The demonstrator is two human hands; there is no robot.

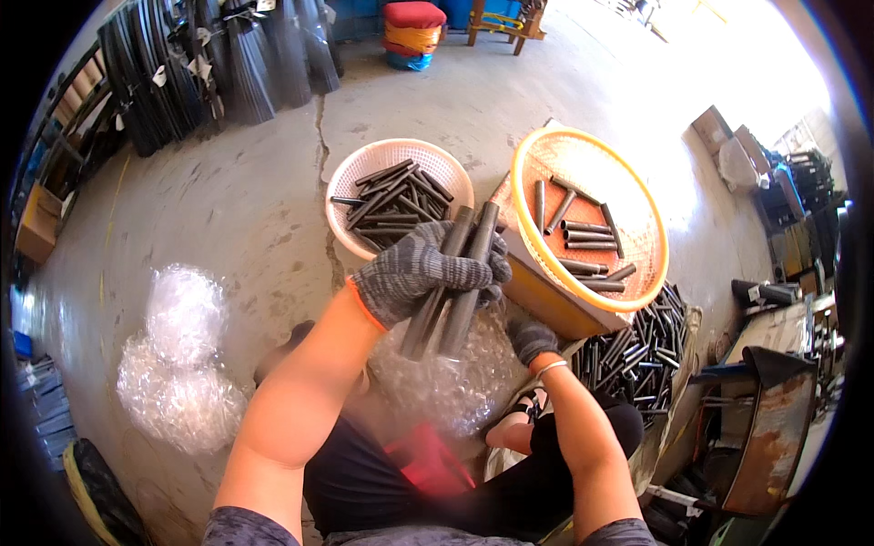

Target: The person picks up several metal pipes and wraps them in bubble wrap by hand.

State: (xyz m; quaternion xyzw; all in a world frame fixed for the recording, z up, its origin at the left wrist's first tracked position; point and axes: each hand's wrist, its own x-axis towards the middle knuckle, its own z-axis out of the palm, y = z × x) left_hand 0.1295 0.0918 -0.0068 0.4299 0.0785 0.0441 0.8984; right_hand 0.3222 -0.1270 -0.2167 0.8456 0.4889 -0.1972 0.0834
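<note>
My left hand, in a grey knit glove with an orange cuff, is closed round two dark tubes, side by side and tilted, held up in front of me. My right hand, gloved in dark grey, is lower down by the side of the cardboard box. Its fingers do not show clearly enough to tell their shape. Crumpled clear plastic film lies below the held tubes. Just beyond my left hand stands a pale pink basket filled with short dark tubes. An orange-rimmed basket on the box holds several more tubes.
A big heap of dark tubes lies right of the box. Clear plastic bundles sit on the floor at left. Long black strips stand at the back left, near a red-topped stool. A rusty metal-sided bench is at right.
</note>
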